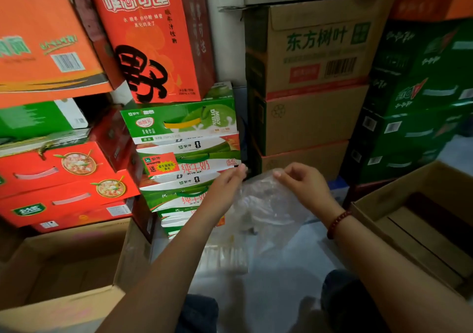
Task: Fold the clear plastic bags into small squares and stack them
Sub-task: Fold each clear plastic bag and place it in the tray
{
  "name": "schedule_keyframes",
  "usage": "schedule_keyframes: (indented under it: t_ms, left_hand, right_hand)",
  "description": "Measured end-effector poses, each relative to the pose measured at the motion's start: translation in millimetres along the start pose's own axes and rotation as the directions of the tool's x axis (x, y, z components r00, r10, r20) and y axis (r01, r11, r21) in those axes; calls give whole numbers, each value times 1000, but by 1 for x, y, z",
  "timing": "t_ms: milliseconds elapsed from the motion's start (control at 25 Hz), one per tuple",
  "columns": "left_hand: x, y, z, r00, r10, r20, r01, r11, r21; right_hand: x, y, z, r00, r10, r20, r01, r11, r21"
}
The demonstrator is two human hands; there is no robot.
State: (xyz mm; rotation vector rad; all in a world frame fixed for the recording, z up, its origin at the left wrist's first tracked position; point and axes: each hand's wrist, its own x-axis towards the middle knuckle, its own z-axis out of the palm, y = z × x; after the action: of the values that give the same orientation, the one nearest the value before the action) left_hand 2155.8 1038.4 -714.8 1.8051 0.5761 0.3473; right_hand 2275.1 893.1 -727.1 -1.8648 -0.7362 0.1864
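My left hand (226,179) pinches the upper left edge of a clear plastic bag (271,204); the fingertips blur against the cartons behind, so the exact grip is hard to read. My right hand (302,181) pinches the bag's upper right edge, fingers curled round it. The bag hangs between both hands above the pale floor (289,268), crumpled and unfolded; its lower edge fades into the floor and cannot be traced. A red bead bracelet (336,224) sits on my right wrist. Below the bag lies a flat pile of clear plastic (225,258), its outline indistinct and partly behind my left forearm. An open cardboard box (409,230) stands at right, cut off by the frame; another open box (64,268) stands at left. Stacked drink cartons (186,153) rise behind, the upper ones blurred.
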Motion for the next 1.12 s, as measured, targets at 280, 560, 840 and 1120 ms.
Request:
schedule_keyframes:
  t_ms: [280,560,840,1120]
  left_hand:
    - [14,-12,2,999,26,25,-23,994,-106]
    - [28,-21,-3,969,-73,-234,-4,950,-311]
    - [31,-16,-6,997,-81,-20,62,881,-470]
    - [39,-24,-12,978,-198,-72,100,737,-668]
  right_hand:
    - [0,-6,7,982,81,169,-95,993,76]
    - [9,3,0,942,112,315,-208,933,292]
    - [10,2,2,999,32,25,-39,937,348]
    - [10,4,7,990,-86,-113,104,980,168]
